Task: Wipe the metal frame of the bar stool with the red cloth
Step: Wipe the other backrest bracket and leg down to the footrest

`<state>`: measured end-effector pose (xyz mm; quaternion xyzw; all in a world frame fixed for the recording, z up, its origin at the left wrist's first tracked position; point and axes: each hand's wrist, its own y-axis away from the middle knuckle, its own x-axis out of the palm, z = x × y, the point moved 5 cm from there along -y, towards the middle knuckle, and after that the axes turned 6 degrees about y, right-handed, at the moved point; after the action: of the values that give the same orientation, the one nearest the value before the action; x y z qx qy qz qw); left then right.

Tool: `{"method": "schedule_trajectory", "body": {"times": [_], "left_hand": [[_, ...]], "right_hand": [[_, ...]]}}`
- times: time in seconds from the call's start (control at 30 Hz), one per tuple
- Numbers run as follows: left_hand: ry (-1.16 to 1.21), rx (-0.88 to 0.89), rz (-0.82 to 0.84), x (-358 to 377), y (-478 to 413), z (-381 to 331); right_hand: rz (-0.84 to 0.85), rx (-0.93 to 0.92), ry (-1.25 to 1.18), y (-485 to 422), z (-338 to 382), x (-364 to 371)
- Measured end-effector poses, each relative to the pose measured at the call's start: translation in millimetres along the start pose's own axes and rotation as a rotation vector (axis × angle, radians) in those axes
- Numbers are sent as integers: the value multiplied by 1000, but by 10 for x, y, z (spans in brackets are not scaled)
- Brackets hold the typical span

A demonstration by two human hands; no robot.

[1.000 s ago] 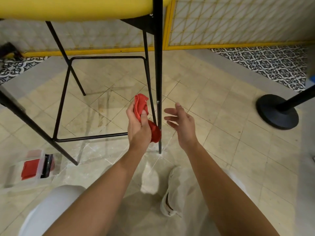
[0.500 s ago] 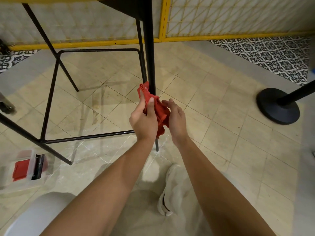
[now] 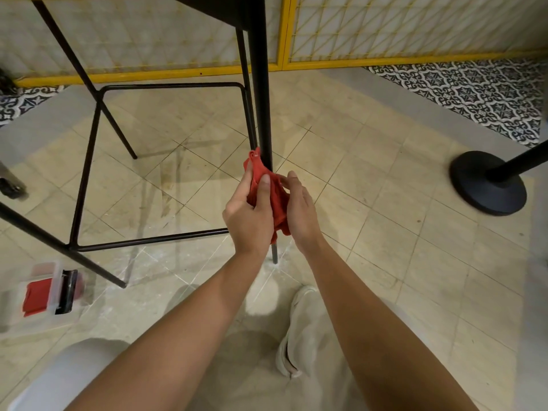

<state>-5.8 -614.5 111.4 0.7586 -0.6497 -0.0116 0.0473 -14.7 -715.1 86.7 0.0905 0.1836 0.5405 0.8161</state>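
my left hand point(image 3: 247, 216) and right hand point(image 3: 301, 209) are both clamped on the red cloth point(image 3: 275, 200), bunched against the low part of the stool's near leg point(image 3: 261, 114). i judge the job barely under way: footrest rail point(image 3: 148, 241) and far leg point(image 3: 117, 129) still need wiping.

One bar stool point(image 3: 261, 84); one red cloth point(image 3: 278, 203); left hand point(image 3: 249, 218), right hand point(image 3: 302, 212) (two total); one plastic box point(image 3: 44, 295); one stanchion base point(image 3: 486, 188).

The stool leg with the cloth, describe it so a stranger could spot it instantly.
Find the black bar stool frame, upper left. Its nearest leg drops down the middle. Only this leg has a red cloth held against it by the left hand and right hand.
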Motion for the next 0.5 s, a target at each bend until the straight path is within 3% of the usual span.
{"method": "schedule_trajectory", "body": {"times": [0.2,0.5], "left_hand": [[-34,-1,30,42,-75,12],[-314,-178,323,6,-126,655]], "right_hand": [[-8,6,-21,-26,-35,-37],[-25,90,76,-254,-151,-127]]}}
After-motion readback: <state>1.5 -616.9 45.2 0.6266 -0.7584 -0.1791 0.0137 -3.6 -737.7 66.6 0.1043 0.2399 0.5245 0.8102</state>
